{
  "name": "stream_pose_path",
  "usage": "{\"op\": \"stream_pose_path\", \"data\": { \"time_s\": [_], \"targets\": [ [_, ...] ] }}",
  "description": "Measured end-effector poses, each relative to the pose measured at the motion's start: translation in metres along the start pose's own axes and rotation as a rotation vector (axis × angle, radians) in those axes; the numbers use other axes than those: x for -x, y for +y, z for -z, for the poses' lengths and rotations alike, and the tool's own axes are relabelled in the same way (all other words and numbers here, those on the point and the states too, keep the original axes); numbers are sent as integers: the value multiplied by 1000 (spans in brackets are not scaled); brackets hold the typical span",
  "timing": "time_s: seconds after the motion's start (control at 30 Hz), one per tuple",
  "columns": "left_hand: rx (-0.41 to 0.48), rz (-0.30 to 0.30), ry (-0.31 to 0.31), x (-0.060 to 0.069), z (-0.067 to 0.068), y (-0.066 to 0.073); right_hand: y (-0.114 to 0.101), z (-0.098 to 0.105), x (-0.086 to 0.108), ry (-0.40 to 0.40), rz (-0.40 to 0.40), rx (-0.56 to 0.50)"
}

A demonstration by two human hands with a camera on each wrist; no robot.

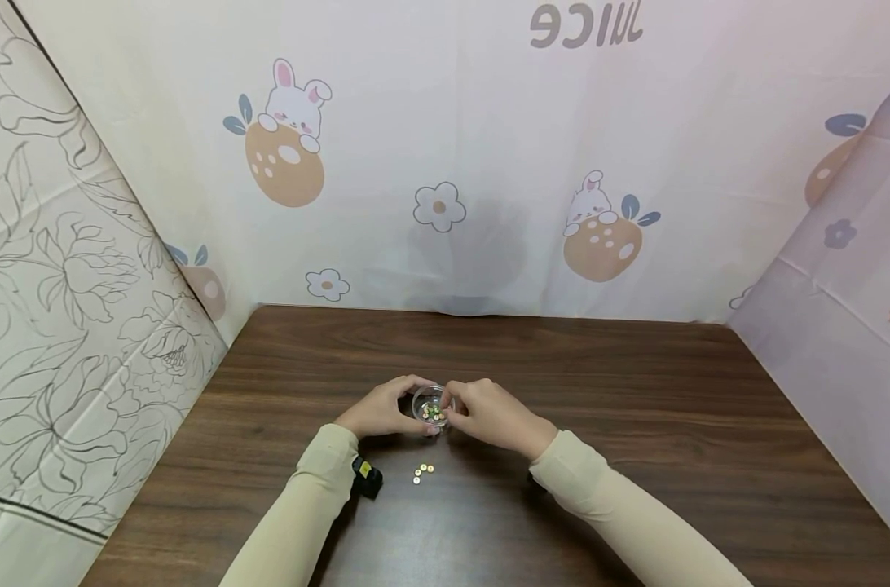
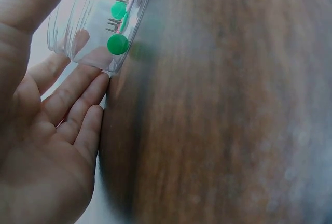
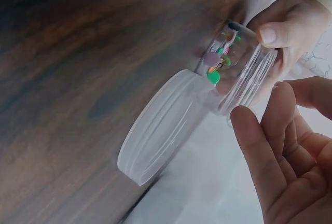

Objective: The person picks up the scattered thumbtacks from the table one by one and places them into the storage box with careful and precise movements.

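A clear plastic jar (image 1: 422, 397) stands on the table between both hands, its mouth uncovered. Inside are thumbtacks with round coloured heads, such as a green thumbtack (image 2: 118, 44) with metal pins beside it. My left hand (image 1: 383, 408) grips the jar's side, thumb on the near side and fingers on the far side. My right hand (image 1: 498, 417) is at the jar's mouth, its fingers bent and the tips close together. Whether a thumbtack is between those tips cannot be made out. Beside the jar, a translucent screw lid (image 3: 155, 128) shows in the right wrist view.
Several small round gold-coloured pieces (image 1: 424, 467) lie on the dark wooden table (image 1: 636, 375), nearer my body than the jar. A dark wrist camera (image 1: 367, 478) sits at my left wrist. Printed curtains (image 1: 489, 244) hang behind the table and at both sides.
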State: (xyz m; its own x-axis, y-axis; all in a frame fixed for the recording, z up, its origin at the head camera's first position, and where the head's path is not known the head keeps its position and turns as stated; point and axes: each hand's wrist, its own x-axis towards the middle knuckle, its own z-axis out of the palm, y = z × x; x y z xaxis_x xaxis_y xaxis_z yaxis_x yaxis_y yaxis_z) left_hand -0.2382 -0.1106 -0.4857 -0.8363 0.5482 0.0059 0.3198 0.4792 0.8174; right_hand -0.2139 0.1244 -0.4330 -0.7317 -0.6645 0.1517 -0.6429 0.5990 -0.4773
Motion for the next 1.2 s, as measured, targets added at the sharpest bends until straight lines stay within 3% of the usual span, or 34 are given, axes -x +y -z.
{"op": "stream_pose_path", "data": {
  "time_s": [0.6, 0.8, 1.07, 1.2],
  "targets": [
    [-25, -63, 6, -1, 0, -3, -14, -13, 7, -15, 200, 55],
    [-17, -75, 11, -1, 1, -3, -18, -16, 9, -58, 191, 67],
    [-22, -72, 14, -2, 0, -5, -24, -24, 10, -194, 132, 36],
    [-7, -72, 13, -2, -1, -5, -29, -27, 11, -206, 118, 59]
  ]
}}
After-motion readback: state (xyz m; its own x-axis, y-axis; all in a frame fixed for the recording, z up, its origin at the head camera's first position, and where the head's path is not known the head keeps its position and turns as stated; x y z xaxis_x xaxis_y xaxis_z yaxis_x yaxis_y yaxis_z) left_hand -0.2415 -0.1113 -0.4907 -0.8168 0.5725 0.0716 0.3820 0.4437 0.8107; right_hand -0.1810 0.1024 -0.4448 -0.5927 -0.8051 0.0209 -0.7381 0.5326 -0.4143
